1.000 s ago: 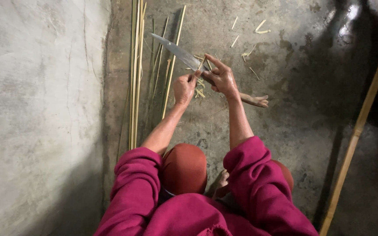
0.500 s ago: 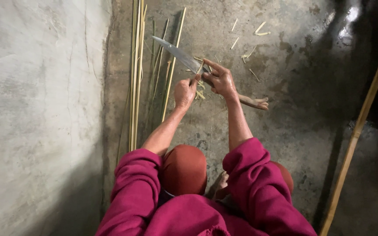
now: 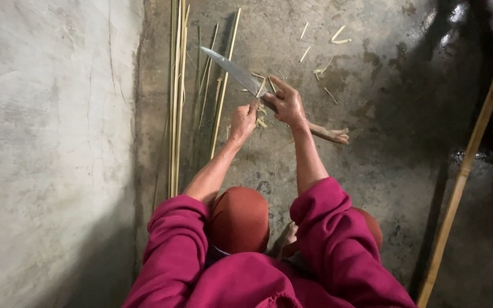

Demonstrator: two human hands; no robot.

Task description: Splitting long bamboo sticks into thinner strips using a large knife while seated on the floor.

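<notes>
Over the concrete floor (image 3: 372,171), the right hand (image 3: 287,105) is gripping a long knife (image 3: 236,72), index finger extended along it. The left hand (image 3: 243,118) is pinching a thin bamboo sliver (image 3: 261,88) against the blade. Both hands are sitting almost where they were before.

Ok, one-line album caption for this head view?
Crouched on a concrete floor, right hand grips a long knife while left hand pinches a thin bamboo sliver beside laid-out bamboo strips.

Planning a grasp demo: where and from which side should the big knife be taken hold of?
Grip the knife by its wooden handle, probably near the blade end where the right hand already wraps it. Come from the right: the handle trails to the lower right, while the bare blade points up-left over the bamboo strips and past the left hand, which pinches a thin sliver at the edge.
</notes>
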